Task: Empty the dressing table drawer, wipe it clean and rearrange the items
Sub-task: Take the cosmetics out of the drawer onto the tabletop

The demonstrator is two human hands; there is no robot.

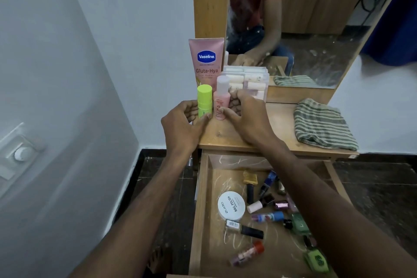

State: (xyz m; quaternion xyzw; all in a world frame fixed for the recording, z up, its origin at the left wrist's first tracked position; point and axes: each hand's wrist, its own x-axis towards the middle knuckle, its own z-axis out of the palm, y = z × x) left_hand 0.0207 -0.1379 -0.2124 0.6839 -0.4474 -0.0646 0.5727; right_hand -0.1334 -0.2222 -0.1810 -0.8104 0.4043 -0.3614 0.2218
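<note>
The open drawer (204, 210) lies below both hands, holding a white "ZUDIO NAIL POLISH" tub (231, 205); above stands the pink "Vaseline Gluta-Hya" tube (206, 61); the left hand (184, 127) grips a lime stick (46, 100), the right hand (247, 117) pinches a pink bottle (221, 99)

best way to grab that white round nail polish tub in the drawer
Take the white round tub by its rim, coming straight down from above with fingers and thumb on opposite sides of the wall. It lies flat on the drawer floor, lid up, low and wide, so only its short side offers a hold. Its left and far sides are free; a clear bottle lies close against its near side.
</note>
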